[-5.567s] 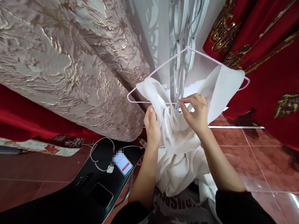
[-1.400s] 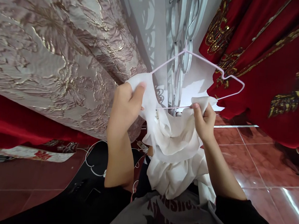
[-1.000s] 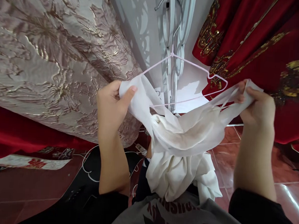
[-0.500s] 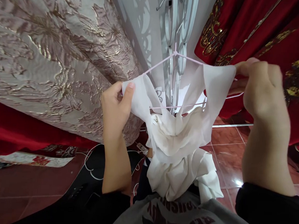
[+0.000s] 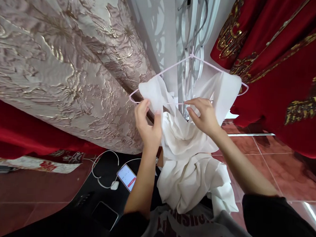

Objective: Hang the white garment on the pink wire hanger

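Observation:
A white garment (image 5: 187, 159) hangs from a thin pink wire hanger (image 5: 173, 66), both its shoulder straps draped over the hanger's arms. The hanger's hook catches on a white ornate metal grille (image 5: 192, 24). My left hand (image 5: 147, 123) pinches the left strap just below the hanger's left end. My right hand (image 5: 203, 115) is at the hanger's bottom bar near the middle, fingers curled over the cloth of the neckline. The rest of the garment falls in folds down to my lap.
A beige and gold brocade drape (image 5: 63, 60) fills the left. Red embroidered cloth (image 5: 287, 68) hangs at the right. Below lie a black surface (image 5: 101, 197) with a lit phone (image 5: 126, 177), a white cable (image 5: 102, 165) and a second dark phone (image 5: 105, 214). The floor is red tile (image 5: 272, 167).
My right hand has left the right strap, which now lies over the hanger's right arm, and come in to the middle. My left hand has dropped lower on the left strap.

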The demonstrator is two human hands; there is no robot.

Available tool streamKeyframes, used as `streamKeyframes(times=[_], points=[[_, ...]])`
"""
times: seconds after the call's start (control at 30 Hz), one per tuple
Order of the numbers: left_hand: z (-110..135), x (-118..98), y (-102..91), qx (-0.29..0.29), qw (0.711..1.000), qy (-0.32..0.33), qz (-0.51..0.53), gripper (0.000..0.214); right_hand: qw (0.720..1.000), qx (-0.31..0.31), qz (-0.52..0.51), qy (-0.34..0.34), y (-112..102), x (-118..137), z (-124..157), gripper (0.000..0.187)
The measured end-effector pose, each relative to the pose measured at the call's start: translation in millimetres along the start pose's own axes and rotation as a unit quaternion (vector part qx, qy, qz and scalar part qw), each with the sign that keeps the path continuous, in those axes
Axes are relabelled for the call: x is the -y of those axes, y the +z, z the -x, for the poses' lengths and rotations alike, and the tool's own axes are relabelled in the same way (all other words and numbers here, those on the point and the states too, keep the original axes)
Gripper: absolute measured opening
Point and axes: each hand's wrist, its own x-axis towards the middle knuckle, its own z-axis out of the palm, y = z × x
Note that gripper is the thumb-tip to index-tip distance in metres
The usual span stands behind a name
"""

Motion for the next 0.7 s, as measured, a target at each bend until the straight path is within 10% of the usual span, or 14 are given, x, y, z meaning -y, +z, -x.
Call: streamKeyframes(times=[0.2,0.7], points=[[6.5,-10.3,9.8,0.047,0.998,-0.05,0.001,0.047,0.991,-0.113,0.07,0.022,19.4,10.3,30.7,0.017],[-31.7,-17.1,15.9,0.038,0.993,-0.115,0.008,0.017,0.991,-0.121,0.042,0.023,13.5,15.6,34.3,0.02]])
